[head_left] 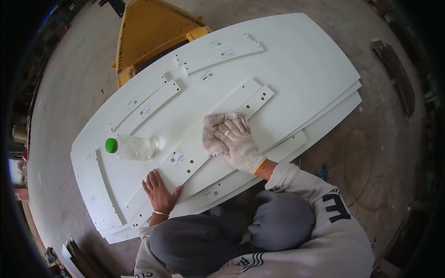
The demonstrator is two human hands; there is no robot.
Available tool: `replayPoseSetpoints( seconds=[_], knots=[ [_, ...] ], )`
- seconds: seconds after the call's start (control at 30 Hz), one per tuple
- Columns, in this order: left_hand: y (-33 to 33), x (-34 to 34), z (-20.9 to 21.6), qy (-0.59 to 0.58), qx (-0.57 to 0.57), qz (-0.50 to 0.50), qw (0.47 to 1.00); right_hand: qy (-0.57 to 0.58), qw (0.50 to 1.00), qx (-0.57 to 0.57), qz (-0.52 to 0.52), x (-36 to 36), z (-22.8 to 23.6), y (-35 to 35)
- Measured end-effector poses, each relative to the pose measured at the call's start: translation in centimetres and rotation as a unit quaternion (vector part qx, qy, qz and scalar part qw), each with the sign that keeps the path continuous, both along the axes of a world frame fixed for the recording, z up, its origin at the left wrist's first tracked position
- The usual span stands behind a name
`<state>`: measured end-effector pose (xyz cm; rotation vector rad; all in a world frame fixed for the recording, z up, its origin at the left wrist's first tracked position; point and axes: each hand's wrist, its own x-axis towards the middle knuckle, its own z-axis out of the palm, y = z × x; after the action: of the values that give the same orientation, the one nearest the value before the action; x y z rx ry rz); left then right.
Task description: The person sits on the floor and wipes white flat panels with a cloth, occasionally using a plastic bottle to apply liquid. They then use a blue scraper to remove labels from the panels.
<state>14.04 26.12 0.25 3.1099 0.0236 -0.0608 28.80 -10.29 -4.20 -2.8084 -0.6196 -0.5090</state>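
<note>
My right hand (239, 147), in a white knit glove with a yellow cuff edge, presses a crumpled greyish-pink rag (214, 133) onto a long white board. Its fingers lie over the cloth, slightly bent. That white board (207, 139) has several drilled holes and a paper label, and lies slantwise across a stack of large white panels (296, 65). Bare and wearing a bracelet, my left hand (161, 191) rests on the near-left part of the board with its fingers spread. A clear plastic bottle (135, 148) with a green cap lies on its side, left of the rag.
More narrow white strips (153, 104) with holes and labels lie on the panels, one curved strip (222, 54) at the far side. A yellow metal pallet jack (153, 32) stands beyond the stack. Dark boards (395, 74) lie on the concrete floor (60, 125) at right.
</note>
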Motion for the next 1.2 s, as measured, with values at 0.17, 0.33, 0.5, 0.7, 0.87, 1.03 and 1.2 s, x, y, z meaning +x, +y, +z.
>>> replayPoseSetpoints(
  seconds=[0.17,0.33,0.5,0.7,0.87,1.03,1.2],
  knots=[
    [-0.3,-0.1,1.0,0.011,-0.003,0.004,1.0,0.233,0.948,0.02,-0.218,7.2,6.7,-6.0],
    [0.3,-0.4,0.6,0.01,0.001,-0.01,1.0,0.074,0.985,-0.061,-0.147,6.1,1.6,-4.0],
    [0.3,-0.2,1.7,0.026,-0.007,-0.012,1.0,0.214,0.921,-0.018,-0.324,12.1,6.9,-3.7],
    [0.3,-0.2,1.5,0.018,-0.011,0.003,1.0,0.094,0.99,-0.074,-0.069,7.2,4.5,0.3],
    [0.3,0.2,1.7,0.01,-0.011,0.012,1.0,0.063,0.983,0.056,0.165,3.5,4.2,6.7],
    [-0.2,0.0,1.4,0.01,-0.012,0.008,1.0,0.115,0.99,-0.012,0.08,6.2,5.8,3.8],
    [0.4,-0.2,1.1,-0.011,-0.019,0.003,1.0,0.088,0.973,0.023,0.21,1.9,4.5,9.7]
  ],
)
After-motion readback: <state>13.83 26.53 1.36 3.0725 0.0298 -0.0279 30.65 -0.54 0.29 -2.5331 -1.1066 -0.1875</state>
